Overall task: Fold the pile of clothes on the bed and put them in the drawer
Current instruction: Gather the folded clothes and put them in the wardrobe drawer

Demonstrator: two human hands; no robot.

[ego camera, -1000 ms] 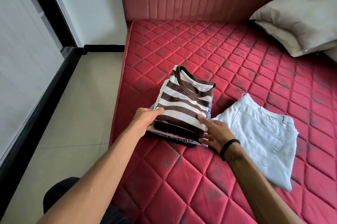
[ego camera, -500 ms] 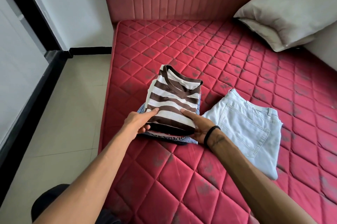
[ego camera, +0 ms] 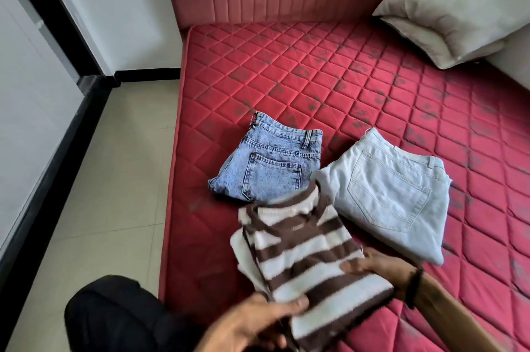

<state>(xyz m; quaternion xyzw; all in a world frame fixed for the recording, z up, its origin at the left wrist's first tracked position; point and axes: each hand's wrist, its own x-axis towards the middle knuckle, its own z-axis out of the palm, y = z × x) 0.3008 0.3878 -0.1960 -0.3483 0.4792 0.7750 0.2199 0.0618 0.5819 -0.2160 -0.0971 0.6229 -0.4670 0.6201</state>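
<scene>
I see both hands gripping the folded striped shirt (ego camera: 304, 257) above the bed (ego camera: 286, 70): left hand (ego camera: 252, 323) pinching its near edge, right hand (ego camera: 381, 268) thumb on top, fingers hidden underneath. Blue jeans (ego camera: 269, 168) and pale jeans (ego camera: 393, 188) lie folded beyond it

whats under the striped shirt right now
Both hands, left and right, hold the striped shirt above the red mattress. Its far edge overlaps the blue jeans. Anything folded beneath is hidden.

Both hands, left hand (ego camera: 252, 323) and right hand (ego camera: 381, 268), grip the folded striped shirt (ego camera: 309, 257), seemingly raised above the mattress (ego camera: 286, 70); two folded jeans lie behind.
</scene>
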